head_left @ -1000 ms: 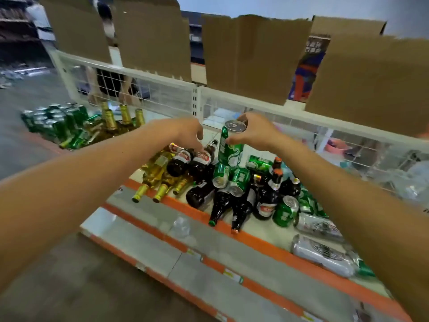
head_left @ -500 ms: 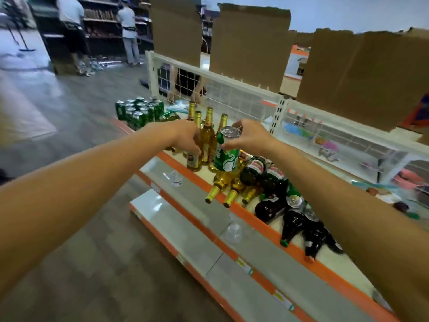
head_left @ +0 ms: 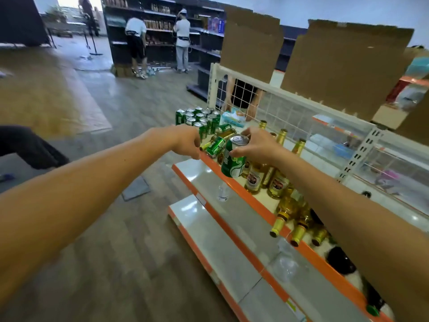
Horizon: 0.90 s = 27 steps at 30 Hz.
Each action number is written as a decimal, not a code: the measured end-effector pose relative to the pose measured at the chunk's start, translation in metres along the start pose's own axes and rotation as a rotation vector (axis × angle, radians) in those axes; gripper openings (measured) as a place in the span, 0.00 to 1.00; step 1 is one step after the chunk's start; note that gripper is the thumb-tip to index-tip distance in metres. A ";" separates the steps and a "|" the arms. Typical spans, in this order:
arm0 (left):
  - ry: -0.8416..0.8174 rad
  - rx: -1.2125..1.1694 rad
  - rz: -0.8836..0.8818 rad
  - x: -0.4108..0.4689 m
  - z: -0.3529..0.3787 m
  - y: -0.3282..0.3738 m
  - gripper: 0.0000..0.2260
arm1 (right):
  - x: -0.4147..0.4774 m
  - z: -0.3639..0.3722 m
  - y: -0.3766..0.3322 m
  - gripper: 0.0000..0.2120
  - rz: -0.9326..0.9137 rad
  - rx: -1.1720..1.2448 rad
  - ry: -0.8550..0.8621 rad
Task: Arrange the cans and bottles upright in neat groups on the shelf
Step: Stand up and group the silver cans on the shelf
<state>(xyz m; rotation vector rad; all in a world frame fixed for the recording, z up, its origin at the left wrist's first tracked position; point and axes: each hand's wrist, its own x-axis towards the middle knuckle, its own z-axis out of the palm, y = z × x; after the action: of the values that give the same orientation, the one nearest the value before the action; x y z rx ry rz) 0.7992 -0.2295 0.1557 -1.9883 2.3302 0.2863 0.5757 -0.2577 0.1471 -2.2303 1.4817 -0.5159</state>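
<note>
I can't read any writing. The green can (head_left: pixel 233 164) shows only a white swirl, and the red-and-white labels on the golden bottles (head_left: pixel 276 181) are too blurred. The shelf (head_left: pixel 241 194) has an orange edge and a white wire back (head_left: pixel 285 110), with wood-look floor (head_left: pixel 111 240) to its left. My right hand (head_left: pixel 257 145) grips the can by its silver top. It hangs slightly tilted over the shelf's near edge, just left of the bottles. On my left hand (head_left: pixel 185 141) the fingers are curled, and I cannot tell whether they hold anything.

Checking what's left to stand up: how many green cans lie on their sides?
2, excluding the held can: one can by the left hand, another can behind it beside the upright cans. Hands may hide more.
</note>
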 end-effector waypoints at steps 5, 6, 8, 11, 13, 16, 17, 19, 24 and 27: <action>-0.007 0.013 -0.082 0.020 0.001 -0.051 0.22 | 0.053 0.025 -0.019 0.30 -0.039 0.043 -0.055; -0.009 0.007 -0.091 0.026 0.001 -0.059 0.22 | 0.064 0.028 -0.021 0.31 -0.044 0.045 -0.062; -0.017 -0.004 -0.106 0.043 0.001 -0.075 0.23 | 0.090 0.036 -0.021 0.30 -0.055 0.039 -0.070; -0.029 -0.020 -0.128 0.078 0.000 -0.096 0.24 | 0.135 0.046 -0.014 0.28 -0.052 0.043 -0.086; -0.046 -0.026 -0.136 0.109 -0.002 -0.108 0.25 | 0.168 0.051 -0.007 0.28 -0.060 0.053 -0.093; -0.025 -0.060 -0.133 0.160 -0.007 -0.116 0.30 | 0.218 0.051 0.002 0.30 -0.074 0.090 -0.083; -0.013 -0.088 -0.127 0.178 -0.009 -0.118 0.31 | 0.235 0.050 0.003 0.30 -0.073 0.101 -0.070; 0.020 -0.153 -0.111 0.214 -0.012 -0.120 0.35 | 0.269 0.046 0.009 0.26 -0.074 0.102 -0.055; 0.133 -0.387 -0.082 0.287 -0.013 -0.131 0.34 | 0.339 0.035 0.014 0.19 -0.092 0.144 -0.049; 0.180 -0.519 -0.039 0.324 -0.016 -0.136 0.27 | 0.374 0.031 0.016 0.18 -0.093 0.135 -0.034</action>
<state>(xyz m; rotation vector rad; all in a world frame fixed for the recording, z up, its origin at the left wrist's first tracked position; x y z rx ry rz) 0.8810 -0.5670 0.1031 -2.3610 2.5138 0.8161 0.7160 -0.6059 0.1418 -2.1986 1.2921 -0.5864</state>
